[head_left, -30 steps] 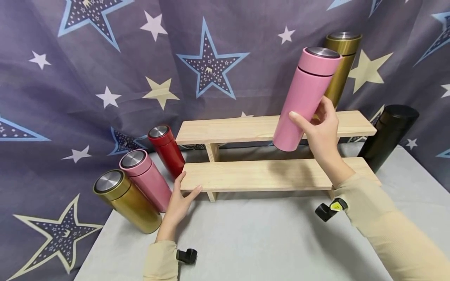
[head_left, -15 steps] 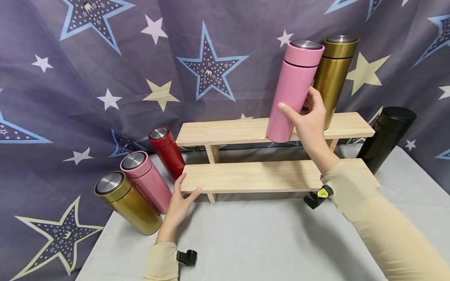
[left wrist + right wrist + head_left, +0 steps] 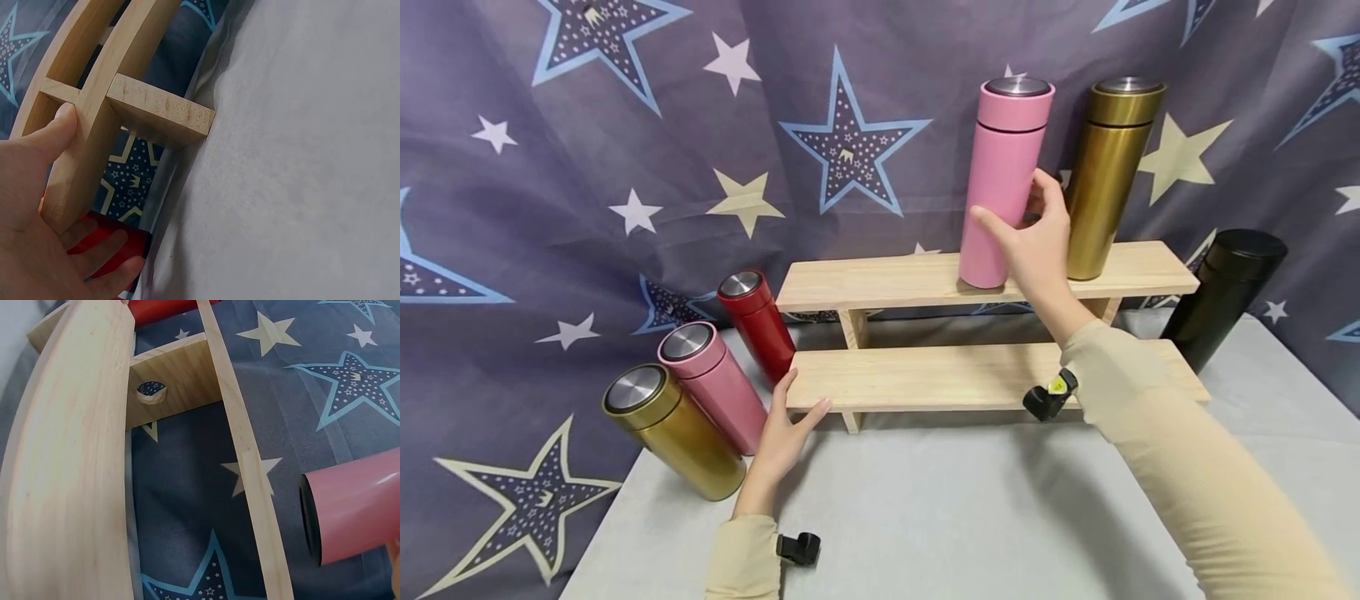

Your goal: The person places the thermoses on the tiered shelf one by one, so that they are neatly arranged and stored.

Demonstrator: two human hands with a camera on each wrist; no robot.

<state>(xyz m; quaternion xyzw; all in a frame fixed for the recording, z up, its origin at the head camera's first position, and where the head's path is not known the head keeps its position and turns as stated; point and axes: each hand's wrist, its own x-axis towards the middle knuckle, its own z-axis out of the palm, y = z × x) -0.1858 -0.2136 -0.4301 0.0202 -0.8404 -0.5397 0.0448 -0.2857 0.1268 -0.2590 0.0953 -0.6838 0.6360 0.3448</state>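
My right hand [image 3: 1036, 242] grips a pink thermos bottle [image 3: 1006, 167] around its middle, thumb in front. The bottle is nearly upright, its base overlapping the upper board [image 3: 872, 279] of a two-step wooden shelf in the head view. In the right wrist view the black bottom of the pink bottle [image 3: 356, 509] points toward the shelf. A gold thermos [image 3: 1112, 183] stands on the upper board just right of it. My left hand [image 3: 784, 437] holds the left end of the lower board [image 3: 925, 377], thumb on its front edge [image 3: 59, 131] and fingers around the end.
To the left on the grey-covered table [image 3: 925, 508] stand a red thermos [image 3: 760, 329], a second pink thermos [image 3: 718, 392] and a gold thermos [image 3: 677, 437]. A black bottle [image 3: 1225, 296] stands right of the shelf. A star-patterned curtain [image 3: 685, 150] hangs behind.
My right hand has moved the pink thermos left and back, and turned it more upright, away from the gold one on the upper board. My left hand stays on the shelf end.
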